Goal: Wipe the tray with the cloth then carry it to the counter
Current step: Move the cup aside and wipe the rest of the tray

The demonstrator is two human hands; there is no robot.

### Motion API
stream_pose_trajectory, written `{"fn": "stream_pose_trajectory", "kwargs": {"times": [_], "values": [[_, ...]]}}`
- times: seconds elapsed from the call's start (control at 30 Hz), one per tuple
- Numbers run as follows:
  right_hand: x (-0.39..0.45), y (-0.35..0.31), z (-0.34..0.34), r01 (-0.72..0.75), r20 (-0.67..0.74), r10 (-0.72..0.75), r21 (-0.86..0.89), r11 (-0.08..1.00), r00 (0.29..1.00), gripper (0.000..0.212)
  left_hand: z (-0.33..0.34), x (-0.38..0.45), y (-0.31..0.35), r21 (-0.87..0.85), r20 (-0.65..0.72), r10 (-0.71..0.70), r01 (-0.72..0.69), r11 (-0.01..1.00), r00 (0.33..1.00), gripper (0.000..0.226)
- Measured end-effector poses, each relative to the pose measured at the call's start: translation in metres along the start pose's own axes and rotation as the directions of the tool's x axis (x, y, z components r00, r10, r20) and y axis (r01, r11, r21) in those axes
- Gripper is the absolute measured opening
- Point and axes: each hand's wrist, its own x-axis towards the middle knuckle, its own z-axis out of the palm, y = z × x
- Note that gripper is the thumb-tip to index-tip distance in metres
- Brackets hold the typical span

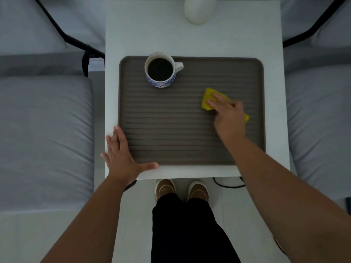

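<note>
Tray (171, 130), one brown ribbed one, sits flat on a small white table (273, 92) and covers most of the near end. One yellow cloth (207, 99) lies on its right side, pressed down by the right hand (228, 114) with fingers laid over it. Left hand (121, 158) lies flat, fingers spread, on the tray's near left corner. One full mug (160, 70) stands by the far edge.

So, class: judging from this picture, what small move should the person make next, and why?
Probably sweep the cloth leftward across the tray: the right hand presses it near the right side, the left hand steadies the corner, and most ridges lie unwiped beside it.
</note>
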Motion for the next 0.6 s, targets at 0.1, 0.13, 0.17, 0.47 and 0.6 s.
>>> {"fn": "stream_pose_trajectory", "kwargs": {"times": [0.1, 0.13, 0.17, 0.47, 0.6], "values": [[-0.016, 0.019, -0.008, -0.286, -0.111, 0.293, 0.074, 0.955, 0.950, 0.047, -0.001, 0.001, 0.000, -0.005, -0.003, -0.011, 0.011, 1.000, 1.000, 0.156], [-0.022, 0.015, -0.007, -0.348, -0.115, 0.358, 0.100, 0.932, 0.927, 0.045, -0.001, 0.000, 0.000, -0.010, -0.003, -0.014, 0.014, 1.000, 1.000, 0.156], [-0.027, 0.006, -0.003, -0.388, -0.109, 0.400, 0.117, 0.914, 0.910, 0.043, -0.001, 0.000, 0.001, -0.013, -0.004, -0.015, 0.015, 1.000, 1.000, 0.156], [-0.069, -0.071, 0.010, 0.060, 0.052, -0.067, 0.139, 0.988, 0.996, 0.040, -0.002, 0.002, 0.008, 0.039, -0.019, -0.038, 0.039, 0.999, 0.999, 0.159], [-0.063, -0.058, -0.002, -0.056, 0.092, 0.024, 0.364, 0.930, 0.995, 0.024, -0.003, 0.000, 0.010, 0.058, -0.015, -0.057, 0.058, 0.997, 0.998, 0.159]]}}
